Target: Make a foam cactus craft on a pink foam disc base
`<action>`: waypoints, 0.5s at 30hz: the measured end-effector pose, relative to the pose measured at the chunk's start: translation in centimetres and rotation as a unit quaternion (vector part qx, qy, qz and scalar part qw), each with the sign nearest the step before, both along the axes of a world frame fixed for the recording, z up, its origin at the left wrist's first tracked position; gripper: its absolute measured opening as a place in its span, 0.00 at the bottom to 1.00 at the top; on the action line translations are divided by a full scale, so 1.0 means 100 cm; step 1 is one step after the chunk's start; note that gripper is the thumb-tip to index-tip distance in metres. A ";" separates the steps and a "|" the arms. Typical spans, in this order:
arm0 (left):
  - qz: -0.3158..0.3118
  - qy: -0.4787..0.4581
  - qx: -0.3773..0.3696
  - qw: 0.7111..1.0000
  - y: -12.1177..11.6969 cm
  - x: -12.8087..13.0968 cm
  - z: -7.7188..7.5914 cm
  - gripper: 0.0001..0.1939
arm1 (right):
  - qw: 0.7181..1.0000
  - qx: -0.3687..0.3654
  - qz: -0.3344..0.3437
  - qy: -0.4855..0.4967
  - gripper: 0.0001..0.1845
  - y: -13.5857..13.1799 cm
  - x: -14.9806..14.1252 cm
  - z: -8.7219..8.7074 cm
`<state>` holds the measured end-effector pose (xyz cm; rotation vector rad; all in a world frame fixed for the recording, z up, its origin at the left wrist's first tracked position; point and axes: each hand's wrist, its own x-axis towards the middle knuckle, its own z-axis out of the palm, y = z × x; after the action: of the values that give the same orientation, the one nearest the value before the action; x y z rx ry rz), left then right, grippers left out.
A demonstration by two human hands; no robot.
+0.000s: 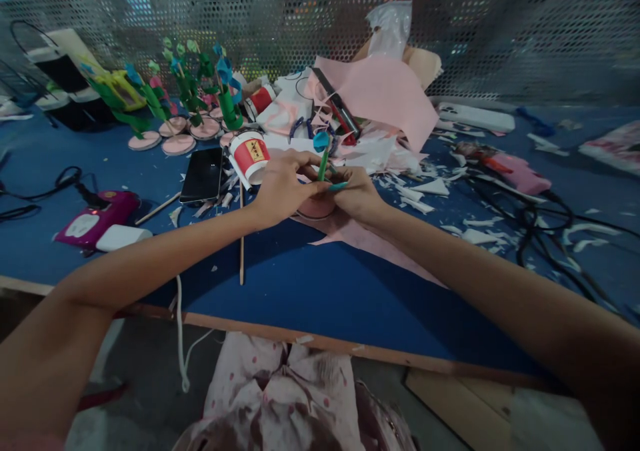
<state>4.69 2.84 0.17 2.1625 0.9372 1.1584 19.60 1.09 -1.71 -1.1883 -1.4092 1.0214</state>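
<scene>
Over the middle of the table, a paper flower [321, 143] with a blue top and green stem stands between my hands. A round pink base [316, 208] shows beneath it. My left hand [286, 187] has its thumb and fingers closed about the stem from the left. From the right, my right hand [357, 194] is closed at the lower stem, its fingertips partly hidden. A small teal strip [338, 186] lies by the right thumb. Pink sheet material [380, 244] lies under the hands. A red and white paper cup [251, 156] is tipped just left of my left hand.
Several finished-looking paper flowers on pink discs [179, 144] stand at the back left. Around lie a black phone [201, 174], a purple power adapter [97, 219], a wooden stick [242, 244], white scraps [433, 187] and black cables [545, 224]. A perforated metal panel [280, 31] closes the back.
</scene>
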 end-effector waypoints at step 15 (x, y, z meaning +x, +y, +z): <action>-0.074 0.016 -0.019 0.997 0.008 0.000 0.008 0.10 | 0.999 -0.005 0.012 0.042 0.10 0.001 -0.002 -0.001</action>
<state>4.68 3.63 0.96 2.1862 0.7906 1.0290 19.43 1.24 -1.78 -1.1252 -1.3556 1.0840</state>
